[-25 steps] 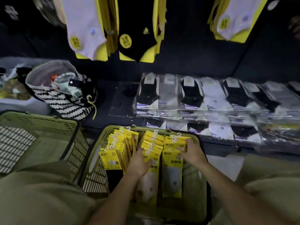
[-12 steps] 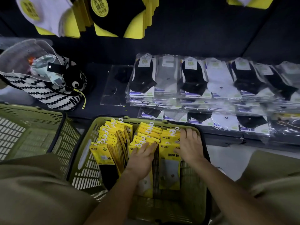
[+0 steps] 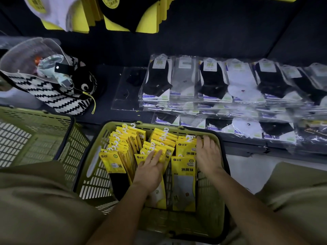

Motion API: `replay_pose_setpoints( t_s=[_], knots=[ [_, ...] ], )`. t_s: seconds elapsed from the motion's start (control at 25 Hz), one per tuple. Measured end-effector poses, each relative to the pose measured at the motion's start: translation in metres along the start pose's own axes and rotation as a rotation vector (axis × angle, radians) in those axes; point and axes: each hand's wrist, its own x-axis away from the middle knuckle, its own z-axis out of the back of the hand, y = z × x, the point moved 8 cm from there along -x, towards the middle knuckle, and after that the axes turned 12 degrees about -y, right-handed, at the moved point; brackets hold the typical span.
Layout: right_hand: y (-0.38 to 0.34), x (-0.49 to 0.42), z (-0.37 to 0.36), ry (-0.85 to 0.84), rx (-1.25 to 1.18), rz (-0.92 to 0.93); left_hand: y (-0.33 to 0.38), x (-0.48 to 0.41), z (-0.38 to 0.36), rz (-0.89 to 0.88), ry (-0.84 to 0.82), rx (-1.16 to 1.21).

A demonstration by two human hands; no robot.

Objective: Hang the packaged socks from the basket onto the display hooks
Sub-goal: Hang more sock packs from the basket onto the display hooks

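Fingers (image 3: 156,155) of the left hand (image 3: 150,171) are lying straight and close together, pressing on the card tops of the middle row of yellow sock packs (image 3: 123,152). Fingers (image 3: 206,141) of the right hand (image 3: 208,156) are also lying flat and side by side, resting on the right row with their tips reaching its far end. All the packs are standing in three rows inside the green plastic basket (image 3: 208,209), their white plastic hangers (image 3: 166,130) pointing far. A second green basket (image 3: 35,138) is sitting just to the left. Beyond it, a black-and-white zigzag bag (image 3: 53,98) is resting on the dark shelf (image 3: 106,82). Clear-wrapped ankle socks (image 3: 212,82) are lying stacked along the shelf's right side. Carded socks (image 3: 123,16) are hanging above at the far edge.
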Motion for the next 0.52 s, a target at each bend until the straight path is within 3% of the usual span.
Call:
replay_pose_setpoints(
  t_s=[0.08, 0.16, 0.28, 0.36, 0.52],
  knots=[
    [0.0, 0.002, -0.004, -0.036, -0.078, 0.024, 0.011, 0.001, 0.01, -0.06, 0.115, -0.019],
    [0.002, 0.013, -0.005, -0.013, -0.329, -0.032, 0.025, -0.002, 0.017, -0.09, 0.201, 0.136],
    [0.002, 0.037, -0.027, -0.008, -0.86, -0.208, 0.036, -0.018, -0.007, 0.078, 0.058, 0.617],
    [0.005, 0.043, -0.042, 0.022, -1.102, -0.321, 0.04, -0.029, -0.034, 0.173, -0.079, 0.813],
    [0.009, 0.036, -0.068, -0.024, -1.188, -0.417, 0.04, -0.048, -0.058, 0.289, -0.18, 0.968]
  ],
)
